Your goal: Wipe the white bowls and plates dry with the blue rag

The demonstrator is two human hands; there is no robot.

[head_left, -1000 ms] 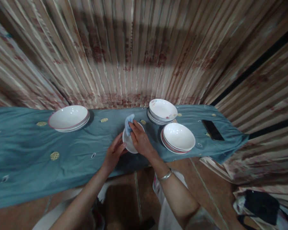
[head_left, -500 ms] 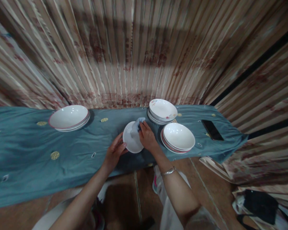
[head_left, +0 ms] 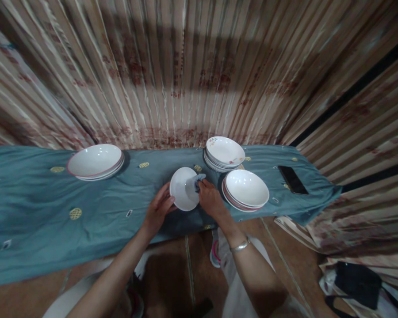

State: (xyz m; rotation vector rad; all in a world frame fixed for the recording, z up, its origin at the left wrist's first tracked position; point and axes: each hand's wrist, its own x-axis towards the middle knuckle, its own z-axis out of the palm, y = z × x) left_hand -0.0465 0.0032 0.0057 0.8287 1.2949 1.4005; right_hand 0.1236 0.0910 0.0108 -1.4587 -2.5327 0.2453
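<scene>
A small white plate (head_left: 182, 194) is held tilted above the front part of the table. My left hand (head_left: 159, 204) grips its left rim, thumb on the upper face and fingers beneath. Bunched in my right hand (head_left: 210, 198) is a light blue cloth (head_left: 199, 180), touching the plate's right edge. Just right of that hand stands a stack of white bowls (head_left: 247, 189), some with red bands. Behind it is a pile of floral-edged plates (head_left: 224, 151).
At the left stand stacked large bowls with a pink rim (head_left: 96, 161). A black phone (head_left: 293, 179) lies at the right on the teal tablecloth (head_left: 99, 221). Pleated curtains (head_left: 185, 88) hang directly behind the table. A black bag (head_left: 358, 285) sits low at the right.
My right hand has moved right and slightly down with the cloth, from the plate's upper face to its right edge. The left hand and plate stay nearly still.
</scene>
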